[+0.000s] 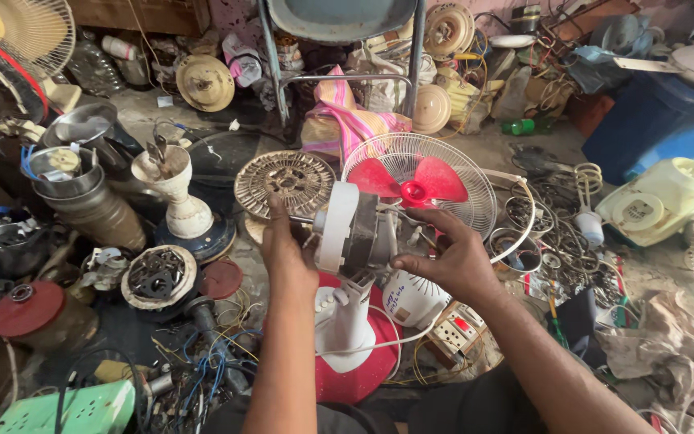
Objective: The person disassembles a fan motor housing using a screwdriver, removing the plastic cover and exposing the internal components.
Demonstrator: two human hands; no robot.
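Head view: my left hand [287, 253] clasps the back of a white-cased table fan motor [355, 229]; my right hand [451, 261] pinches its front, just below the red plastic blades [415, 181]. Motor looks heavy, rigid; blades and wire grille [467, 173] seem flimsy, so I'd grip the casing.

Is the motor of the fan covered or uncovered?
Uncovered: the fan motor shows bare metal between both hands; its white cover lies below.
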